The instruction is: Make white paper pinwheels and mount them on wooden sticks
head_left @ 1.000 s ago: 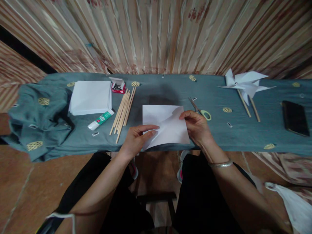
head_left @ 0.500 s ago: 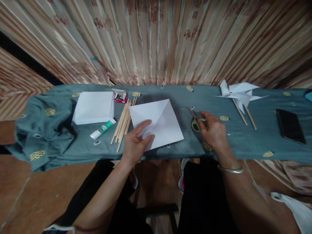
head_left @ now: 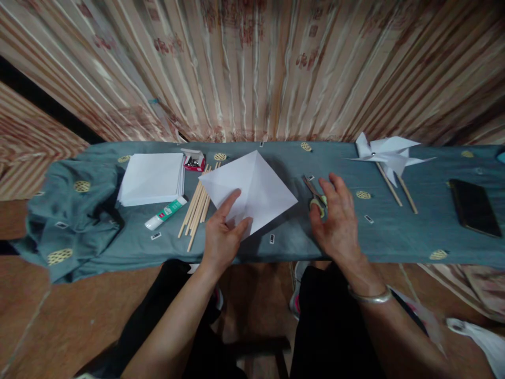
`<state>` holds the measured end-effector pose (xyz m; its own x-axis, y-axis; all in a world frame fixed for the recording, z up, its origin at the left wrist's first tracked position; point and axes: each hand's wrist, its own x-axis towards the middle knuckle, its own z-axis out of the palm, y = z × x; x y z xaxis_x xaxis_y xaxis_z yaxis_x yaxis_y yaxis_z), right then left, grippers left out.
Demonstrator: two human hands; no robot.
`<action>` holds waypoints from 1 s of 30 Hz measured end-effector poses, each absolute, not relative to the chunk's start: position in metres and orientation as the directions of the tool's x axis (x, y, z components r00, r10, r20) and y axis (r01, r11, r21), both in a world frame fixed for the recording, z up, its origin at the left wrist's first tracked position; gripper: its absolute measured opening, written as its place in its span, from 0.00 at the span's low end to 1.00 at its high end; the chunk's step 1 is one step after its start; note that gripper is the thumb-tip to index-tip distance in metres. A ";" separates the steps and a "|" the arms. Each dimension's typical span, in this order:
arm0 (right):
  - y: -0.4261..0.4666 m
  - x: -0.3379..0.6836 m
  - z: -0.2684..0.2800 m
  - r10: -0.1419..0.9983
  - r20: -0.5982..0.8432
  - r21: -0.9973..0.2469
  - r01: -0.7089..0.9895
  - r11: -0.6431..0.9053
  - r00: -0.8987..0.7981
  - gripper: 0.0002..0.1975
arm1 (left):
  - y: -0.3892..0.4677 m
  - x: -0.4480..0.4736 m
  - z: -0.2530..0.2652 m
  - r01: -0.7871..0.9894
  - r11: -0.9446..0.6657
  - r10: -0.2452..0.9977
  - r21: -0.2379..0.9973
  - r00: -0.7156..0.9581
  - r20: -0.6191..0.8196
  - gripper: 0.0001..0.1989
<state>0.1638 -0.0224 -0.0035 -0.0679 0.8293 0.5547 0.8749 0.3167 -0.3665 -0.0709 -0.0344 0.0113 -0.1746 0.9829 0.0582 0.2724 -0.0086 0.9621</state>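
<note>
My left hand (head_left: 223, 237) grips a square white sheet of paper (head_left: 262, 192) by its near corner, with thumb and forefinger showing on top and the other fingers hidden. Crease lines cross the sheet, which is turned with one corner pointing away from me. Beside it on the cloth lie scissors (head_left: 314, 199) with pale green handles. My right hand (head_left: 337, 218) is open just right of the scissors, fingers apart, its thumb close by a handle loop; whether they touch I cannot tell.
Left of the sheet are wooden sticks (head_left: 196, 204), a glue stick (head_left: 165, 212), a paper stack (head_left: 152, 179) and a small red box (head_left: 194, 160) of metal pins. Paper pinwheels (head_left: 389, 152) and a dark phone (head_left: 473, 207) lie right. A green cloth (head_left: 276, 247) covers the table.
The paper has turned in my left hand, so a corner now points to the right. My right hand has let go of the scissors and opened beside them.
</note>
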 end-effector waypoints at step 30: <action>-0.054 0.149 -0.029 0.800 0.338 -0.547 0.588 0.596 -0.496 0.17 | -0.050 -0.101 -0.023 0.814 -0.434 0.880 0.386 0.292 0.375 0.10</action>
<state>0.1490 -0.0535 -0.0292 -0.4962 0.7996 0.3382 0.5880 0.5961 -0.5468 -0.1011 -0.0502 -0.0225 0.2916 0.8798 0.3754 0.8137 -0.4345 0.3862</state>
